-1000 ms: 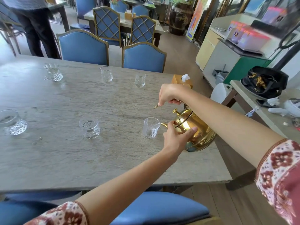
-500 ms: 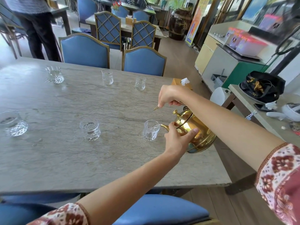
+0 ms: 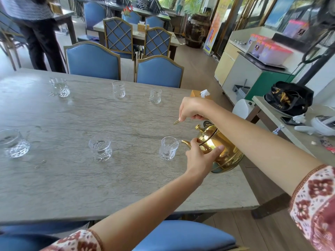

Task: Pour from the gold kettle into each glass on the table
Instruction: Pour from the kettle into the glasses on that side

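The right hand (image 3: 194, 108) is gripping the handle of the gold kettle (image 3: 217, 147), which is hanging tilted over the table's (image 3: 72, 178) right edge; the left hand (image 3: 201, 156) is cupping its body. Its long axis is running spout-left, tip meeting the near-right glass (image 3: 167, 148). Steeper tipping is risking overflow, or nudging the light glass over
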